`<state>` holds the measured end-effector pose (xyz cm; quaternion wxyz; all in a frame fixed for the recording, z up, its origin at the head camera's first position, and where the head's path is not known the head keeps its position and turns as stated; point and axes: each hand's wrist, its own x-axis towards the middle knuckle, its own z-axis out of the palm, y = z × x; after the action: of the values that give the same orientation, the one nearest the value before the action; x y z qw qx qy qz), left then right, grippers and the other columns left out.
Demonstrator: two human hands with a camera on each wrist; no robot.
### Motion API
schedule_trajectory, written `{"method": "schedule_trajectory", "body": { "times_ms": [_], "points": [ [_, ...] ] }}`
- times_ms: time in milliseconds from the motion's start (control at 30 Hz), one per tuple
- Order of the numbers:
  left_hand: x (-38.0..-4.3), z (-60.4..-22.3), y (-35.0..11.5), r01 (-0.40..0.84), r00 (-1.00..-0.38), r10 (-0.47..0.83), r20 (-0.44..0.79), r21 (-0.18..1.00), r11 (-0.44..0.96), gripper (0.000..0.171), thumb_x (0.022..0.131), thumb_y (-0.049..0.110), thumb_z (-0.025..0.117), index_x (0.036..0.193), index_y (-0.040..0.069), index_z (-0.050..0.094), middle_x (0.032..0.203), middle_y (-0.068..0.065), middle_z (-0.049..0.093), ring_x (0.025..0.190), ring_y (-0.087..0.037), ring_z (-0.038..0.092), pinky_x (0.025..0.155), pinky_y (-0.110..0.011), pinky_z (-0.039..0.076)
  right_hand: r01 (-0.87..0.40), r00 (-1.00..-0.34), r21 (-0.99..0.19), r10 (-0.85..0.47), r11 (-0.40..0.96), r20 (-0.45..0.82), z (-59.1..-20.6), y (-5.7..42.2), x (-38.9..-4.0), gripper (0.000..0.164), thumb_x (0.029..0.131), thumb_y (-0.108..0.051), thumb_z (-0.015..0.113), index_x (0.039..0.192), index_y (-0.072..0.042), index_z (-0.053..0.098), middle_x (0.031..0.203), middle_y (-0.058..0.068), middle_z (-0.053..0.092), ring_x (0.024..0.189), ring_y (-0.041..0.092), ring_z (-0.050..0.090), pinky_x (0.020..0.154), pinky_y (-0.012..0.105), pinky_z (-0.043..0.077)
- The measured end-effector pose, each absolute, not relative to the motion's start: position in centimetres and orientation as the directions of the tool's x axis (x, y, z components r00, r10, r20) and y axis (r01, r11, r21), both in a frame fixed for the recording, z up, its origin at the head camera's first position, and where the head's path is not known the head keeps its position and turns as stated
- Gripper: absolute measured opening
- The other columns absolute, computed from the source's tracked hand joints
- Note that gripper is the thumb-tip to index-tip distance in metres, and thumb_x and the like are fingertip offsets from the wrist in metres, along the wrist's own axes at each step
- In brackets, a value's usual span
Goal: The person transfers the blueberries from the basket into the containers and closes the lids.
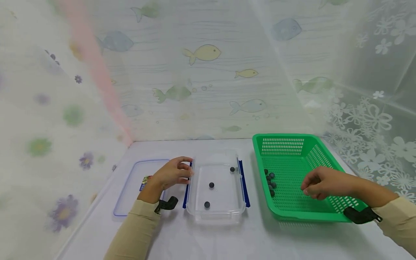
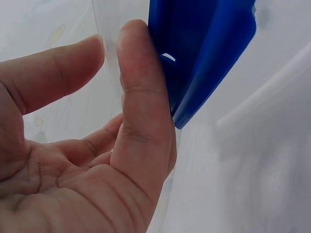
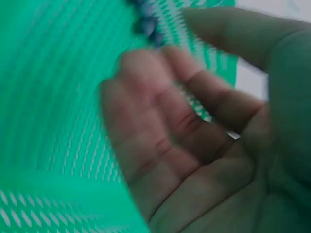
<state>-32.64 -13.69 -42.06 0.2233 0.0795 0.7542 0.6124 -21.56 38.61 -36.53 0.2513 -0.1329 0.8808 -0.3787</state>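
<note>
A clear plastic box with dark blue side latches stands in the middle of the table, with 3 small dark balls that look like blueberries inside. My left hand holds its left rim; in the left wrist view a finger lies against the blue latch and the clear wall edge runs by the thumb. Over the green basket, my right hand hangs with loosely bent fingers, and the right wrist view shows nothing in its palm. Several dark balls lie along the basket's left side.
A clear lid with a blue edge and a small label lies on the white table left of the box, partly behind my left arm. Printed plastic sheets stand behind and on both sides.
</note>
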Motion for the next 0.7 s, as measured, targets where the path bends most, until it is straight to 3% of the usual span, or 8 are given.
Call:
{"method": "schedule_trajectory", "body": {
  "times_ms": [167, 367, 700],
  "points": [
    [-32.6, -42.1, -14.0, -0.142, -0.881, 0.414, -0.228, 0.963, 0.23, 0.063, 0.096, 0.006, 0.071, 0.153, 0.009, 0.042, 0.112, -0.012, 0.061, 0.105, -0.031, 0.065, 0.084, -0.038, 0.064, -0.068, -0.842, -0.718, -0.426, 0.693, -0.331, -37.1, 37.8, -22.0, 0.029, 0.096, -0.019, 0.071, 0.115, 0.003, 0.07, 0.094, 0.013, 0.07, 0.086, 0.026, 0.068, 0.074, 0.036, 0.063],
    [-32.5, -42.2, -14.3, -0.139, -0.866, 0.45, -0.216, 0.97, 0.2, 0.064, 0.098, 0.004, 0.068, 0.154, 0.006, 0.039, 0.109, -0.01, 0.061, 0.095, -0.023, 0.065, 0.081, -0.036, 0.063, -0.075, -0.822, -0.718, -0.451, 0.692, -0.349, -37.5, 36.8, -23.4, 0.028, 0.097, -0.017, 0.07, 0.116, 0.004, 0.071, 0.095, 0.012, 0.071, 0.087, 0.025, 0.069, 0.075, 0.037, 0.063],
    [-32.5, -42.1, -14.1, -0.143, -0.872, 0.435, -0.225, 0.967, 0.212, 0.064, 0.097, 0.005, 0.07, 0.154, 0.006, 0.041, 0.111, -0.011, 0.061, 0.095, -0.023, 0.066, 0.083, -0.037, 0.063, -0.059, -0.814, -0.745, -0.464, 0.664, -0.349, -39.0, 34.9, -25.3, 0.031, 0.095, -0.013, 0.071, 0.118, 0.006, 0.069, 0.099, 0.014, 0.071, 0.086, 0.026, 0.068, 0.077, 0.043, 0.063]
  ]
}}
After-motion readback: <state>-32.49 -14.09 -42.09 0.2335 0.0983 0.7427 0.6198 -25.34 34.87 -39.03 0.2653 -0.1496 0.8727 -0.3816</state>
